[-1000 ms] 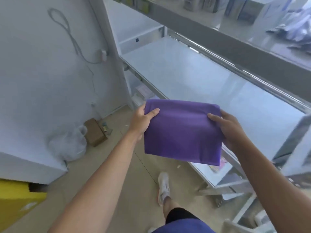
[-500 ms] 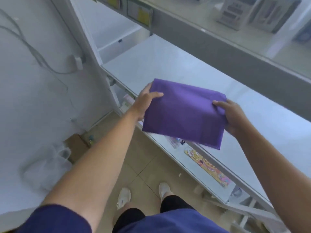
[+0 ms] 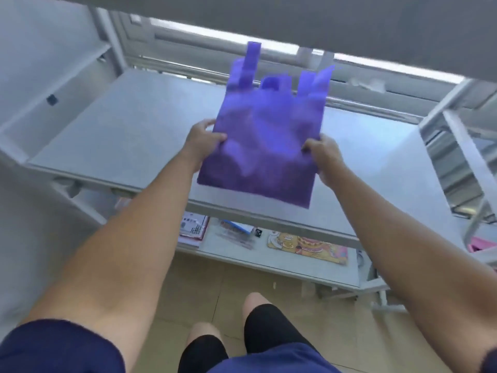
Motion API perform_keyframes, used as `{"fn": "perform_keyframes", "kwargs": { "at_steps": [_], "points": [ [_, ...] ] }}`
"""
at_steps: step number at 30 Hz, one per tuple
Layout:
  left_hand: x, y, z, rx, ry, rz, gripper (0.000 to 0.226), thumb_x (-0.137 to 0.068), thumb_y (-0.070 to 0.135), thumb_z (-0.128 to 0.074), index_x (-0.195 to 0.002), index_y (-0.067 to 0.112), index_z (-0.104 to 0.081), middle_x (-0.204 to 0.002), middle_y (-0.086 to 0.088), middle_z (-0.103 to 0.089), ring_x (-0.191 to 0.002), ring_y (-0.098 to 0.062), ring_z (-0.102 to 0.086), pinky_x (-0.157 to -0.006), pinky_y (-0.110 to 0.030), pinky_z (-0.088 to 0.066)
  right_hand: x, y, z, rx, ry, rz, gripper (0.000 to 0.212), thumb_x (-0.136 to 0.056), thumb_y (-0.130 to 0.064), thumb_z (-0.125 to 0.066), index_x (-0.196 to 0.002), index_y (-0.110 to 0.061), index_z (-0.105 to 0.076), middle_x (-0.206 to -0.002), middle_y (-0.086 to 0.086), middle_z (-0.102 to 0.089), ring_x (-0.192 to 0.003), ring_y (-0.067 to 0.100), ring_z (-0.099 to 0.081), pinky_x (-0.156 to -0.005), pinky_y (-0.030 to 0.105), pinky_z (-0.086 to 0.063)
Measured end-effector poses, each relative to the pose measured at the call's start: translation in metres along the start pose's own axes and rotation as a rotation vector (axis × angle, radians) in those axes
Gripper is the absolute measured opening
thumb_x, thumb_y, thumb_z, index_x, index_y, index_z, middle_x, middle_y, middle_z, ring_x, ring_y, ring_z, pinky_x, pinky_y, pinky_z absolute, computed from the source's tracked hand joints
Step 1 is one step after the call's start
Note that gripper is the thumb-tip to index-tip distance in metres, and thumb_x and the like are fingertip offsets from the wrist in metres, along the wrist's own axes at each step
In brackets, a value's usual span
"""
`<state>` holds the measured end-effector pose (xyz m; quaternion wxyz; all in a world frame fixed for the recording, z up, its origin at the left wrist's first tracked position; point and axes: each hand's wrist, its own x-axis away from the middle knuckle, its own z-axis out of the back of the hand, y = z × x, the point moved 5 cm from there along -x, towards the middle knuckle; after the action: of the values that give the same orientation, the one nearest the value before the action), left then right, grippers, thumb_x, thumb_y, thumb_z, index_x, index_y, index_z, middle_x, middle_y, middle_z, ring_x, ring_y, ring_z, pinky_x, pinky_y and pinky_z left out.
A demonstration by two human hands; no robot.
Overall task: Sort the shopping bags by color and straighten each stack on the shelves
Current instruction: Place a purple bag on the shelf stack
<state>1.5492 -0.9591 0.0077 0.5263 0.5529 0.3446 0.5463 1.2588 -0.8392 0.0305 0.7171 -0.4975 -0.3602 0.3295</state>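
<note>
CHANGE: purple bag (image 3: 265, 146), folded a moment ago, is now spread full length | GRIP: left hand (image 3: 204, 141) and right hand (image 3: 324, 154) pinch its side edges | POSITION: over shelf (image 3: 121, 135) | STATUS: ready to lay flat.

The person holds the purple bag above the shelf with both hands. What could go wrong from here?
1. The handles of the purple bag stick up loose, so it may land creased.
2. The left hand and right hand grip only its side edges near the shelf front; it could slide off.
</note>
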Motion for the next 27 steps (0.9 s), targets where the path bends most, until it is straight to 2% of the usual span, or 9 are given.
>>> {"fn": "perform_keyframes", "kwargs": {
  "at_steps": [4, 7, 9, 14, 17, 19, 23, 25, 27],
  "points": [
    [-0.005, -0.037, -0.02, -0.23, 0.034, -0.022, 0.053, -0.086, 0.002, -0.072, -0.138, 0.008, -0.061, -0.105, -0.011, -0.075, -0.09, -0.026, -0.07, -0.075, -0.025, -0.061, -0.014, 0.048, -0.007, 0.189, -0.064, -0.071, 0.023, -0.08, -0.005, -0.06, -0.1, -0.013, -0.068, -0.077, 0.004, -0.064, -0.059, 0.018, -0.056, -0.052, 0.025, -0.044],
    [-0.017, -0.045, -0.023, -0.276, 0.07, -0.079, 0.054, -0.083, 0.009, -0.076, -0.136, 0.015, -0.065, -0.105, -0.01, -0.077, -0.098, -0.029, -0.074, -0.09, -0.04, -0.06, -0.026, 0.059, -0.007, 0.158, -0.069, -0.071, 0.025, -0.082, -0.004, -0.06, -0.104, -0.014, -0.069, -0.079, 0.001, -0.067, -0.06, 0.016, -0.058, -0.054, 0.023, -0.045],
    [-0.025, -0.04, -0.026, -0.337, 0.036, -0.135, 0.056, -0.08, 0.014, -0.076, -0.135, 0.019, -0.066, -0.103, -0.008, -0.078, -0.098, -0.03, -0.075, -0.092, -0.043, -0.059, -0.037, 0.063, -0.005, 0.126, -0.055, -0.068, 0.028, -0.082, -0.003, -0.058, -0.104, -0.016, -0.07, -0.084, 0.0, -0.069, -0.062, 0.016, -0.061, -0.058, 0.026, -0.048],
    [-0.024, -0.034, -0.033, -0.432, 0.028, -0.176, 0.043, -0.082, 0.013, -0.071, -0.124, 0.025, -0.07, -0.097, -0.005, -0.077, -0.094, -0.03, -0.074, -0.089, -0.043, -0.059, -0.048, 0.062, 0.0, 0.137, -0.032, -0.081, 0.032, -0.087, -0.004, -0.059, -0.116, -0.016, -0.067, -0.09, 0.0, -0.071, -0.065, 0.013, -0.064, -0.055, 0.023, -0.05],
    [-0.016, -0.033, -0.033, -0.45, 0.05, -0.17, 0.044, -0.086, 0.01, -0.07, -0.129, 0.021, -0.068, -0.098, 0.001, -0.071, -0.097, -0.029, -0.071, -0.091, -0.037, -0.057, -0.043, 0.062, 0.006, 0.158, -0.038, -0.128, 0.043, -0.088, -0.01, -0.06, -0.13, -0.017, -0.059, -0.099, 0.004, -0.072, -0.071, 0.018, -0.066, -0.059, 0.029, -0.054],
    [-0.008, -0.031, -0.028, -0.493, 0.068, -0.157, 0.053, -0.09, 0.01, -0.07, -0.141, 0.014, -0.059, -0.109, 0.001, -0.066, -0.1, -0.025, -0.065, -0.093, -0.03, -0.051, -0.037, 0.061, 0.011, 0.199, -0.058, -0.158, 0.055, -0.088, -0.014, -0.06, -0.142, -0.017, -0.05, -0.106, 0.005, -0.071, -0.08, 0.021, -0.067, -0.07, 0.038, -0.059],
    [0.012, -0.024, -0.015, -0.596, 0.083, -0.147, 0.065, -0.093, 0.015, -0.066, -0.154, 0.01, -0.045, -0.139, -0.014, -0.057, -0.116, -0.031, -0.063, -0.101, -0.034, -0.046, -0.007, 0.045, 0.021, 0.341, -0.117, -0.168, 0.081, -0.088, -0.025, -0.063, -0.16, -0.02, -0.026, -0.116, 0.006, -0.063, -0.101, 0.024, -0.064, -0.094, 0.044, -0.057],
    [0.029, -0.014, -0.016, -0.688, 0.046, -0.194, 0.065, -0.094, 0.015, -0.064, -0.155, 0.01, -0.042, -0.144, -0.018, -0.052, -0.128, -0.033, -0.056, -0.107, -0.039, -0.045, 0.017, 0.029, 0.027, 0.526, -0.113, -0.084, 0.081, -0.093, -0.024, -0.061, -0.162, -0.02, -0.019, -0.138, 0.012, -0.052, -0.121, 0.03, -0.056, -0.095, 0.038, -0.046],
    [0.05, -0.001, -0.025, -0.769, 0.003, -0.307, 0.066, -0.093, 0.015, -0.064, -0.155, 0.008, -0.041, -0.149, -0.018, -0.048, -0.138, -0.034, -0.048, -0.113, -0.044, -0.042, 0.047, 0.011, 0.035, 0.664, -0.072, 0.032, 0.082, -0.094, -0.021, -0.061, -0.163, -0.018, -0.016, -0.155, 0.015, -0.036, -0.137, 0.033, -0.044, -0.102, 0.041, -0.041]
  ]
}}
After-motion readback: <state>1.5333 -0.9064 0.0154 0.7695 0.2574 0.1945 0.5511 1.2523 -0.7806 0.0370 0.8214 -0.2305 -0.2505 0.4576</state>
